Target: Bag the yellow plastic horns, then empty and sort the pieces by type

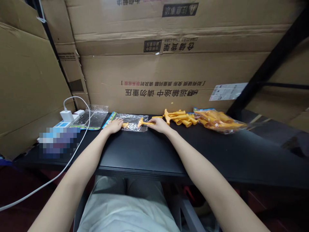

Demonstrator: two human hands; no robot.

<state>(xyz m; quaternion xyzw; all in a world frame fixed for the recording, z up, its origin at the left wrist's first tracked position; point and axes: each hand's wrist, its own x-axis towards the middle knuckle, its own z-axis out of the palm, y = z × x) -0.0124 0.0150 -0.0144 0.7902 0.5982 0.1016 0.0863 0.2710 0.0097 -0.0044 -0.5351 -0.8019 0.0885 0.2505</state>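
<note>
A clear plastic bag (133, 120) with a coloured header lies flat on the black table (135, 151). My left hand (114, 125) presses down on the bag's left part, fingers spread. My right hand (158, 123) grips an orange plastic piece (143, 122) by its thin handle, and the piece's wide end sits at the bag's right opening. Another small orange piece (125, 124) lies inside the bag beside my left fingers.
Loose orange pieces (180, 117) lie to the right, then a filled bag (218, 120) of them. Empty clear bags (94, 117), a power strip with white charger (67, 116) and a cable sit at the left. Cardboard boxes wall the back.
</note>
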